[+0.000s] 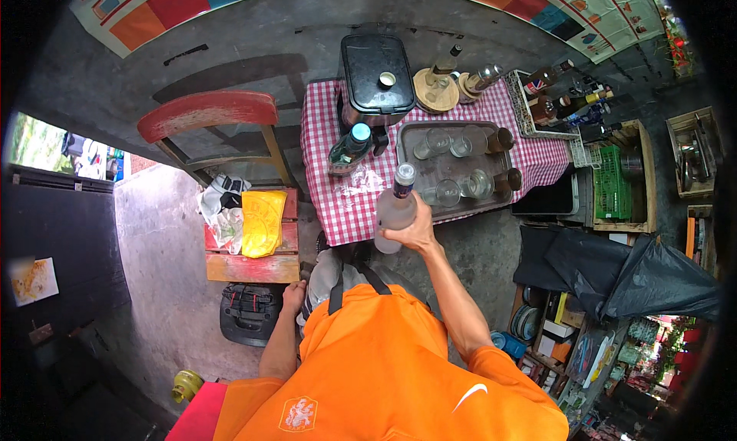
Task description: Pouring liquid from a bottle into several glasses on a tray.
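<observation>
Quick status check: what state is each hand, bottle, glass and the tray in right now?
Right hand: gripping the frosted bottle.
Frosted bottle: upright, capped, held over the table edge.
Left hand: down at the side, holding nothing.
Second bottle: lying tilted on the tablecloth, capped.
Tray: on the table, holding glasses.
Glasses: look empty.
Black cooker: lid shut.

We have a single view, from a fisheye camera worn on the head, and we look almost straight down over our own orange shirt [376, 372]. The checked table [338, 203] sits just ahead and close below us, with the wall [253, 42] bending across the top. Toward the rim everything darkens and warps, so we can hardly judge the far corners.
</observation>
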`<move>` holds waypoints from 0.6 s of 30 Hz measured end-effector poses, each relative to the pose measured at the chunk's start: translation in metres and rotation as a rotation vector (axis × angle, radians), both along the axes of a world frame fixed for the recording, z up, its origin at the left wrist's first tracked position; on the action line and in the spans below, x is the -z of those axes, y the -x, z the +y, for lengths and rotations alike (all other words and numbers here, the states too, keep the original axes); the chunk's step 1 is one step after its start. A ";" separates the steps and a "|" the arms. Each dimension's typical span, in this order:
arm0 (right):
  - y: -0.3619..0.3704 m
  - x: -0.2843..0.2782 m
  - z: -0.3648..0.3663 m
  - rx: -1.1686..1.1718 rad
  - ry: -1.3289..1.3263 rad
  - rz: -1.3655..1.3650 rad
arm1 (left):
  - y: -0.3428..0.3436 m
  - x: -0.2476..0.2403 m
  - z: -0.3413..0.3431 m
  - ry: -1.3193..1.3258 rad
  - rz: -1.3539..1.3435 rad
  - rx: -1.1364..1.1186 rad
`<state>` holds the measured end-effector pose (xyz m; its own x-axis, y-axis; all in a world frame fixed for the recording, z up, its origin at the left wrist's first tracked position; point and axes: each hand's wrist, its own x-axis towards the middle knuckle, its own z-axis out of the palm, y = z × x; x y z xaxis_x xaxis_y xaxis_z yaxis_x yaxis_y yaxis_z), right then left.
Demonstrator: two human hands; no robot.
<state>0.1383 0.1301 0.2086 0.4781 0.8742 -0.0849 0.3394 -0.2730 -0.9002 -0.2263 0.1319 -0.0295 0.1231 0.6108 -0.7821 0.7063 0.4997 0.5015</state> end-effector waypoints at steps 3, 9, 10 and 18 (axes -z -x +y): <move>0.010 0.007 0.021 -0.010 -0.156 0.026 | -0.010 -0.019 0.009 0.044 0.022 -0.026; 0.037 0.024 0.056 0.151 -0.203 0.023 | 0.001 -0.020 0.015 0.202 -0.041 -0.240; 0.038 0.029 0.059 0.188 -0.232 0.002 | 0.002 -0.022 0.016 0.193 -0.032 -0.249; 0.051 0.049 0.069 0.349 -0.313 -0.038 | 0.036 -0.015 0.019 0.242 0.044 -0.196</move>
<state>0.0872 0.1996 0.1598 0.7456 0.6415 0.1806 0.3100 -0.0940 -0.9461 -0.2620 0.1510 -0.0144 -0.0154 0.4153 -0.9096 0.6030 0.7295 0.3228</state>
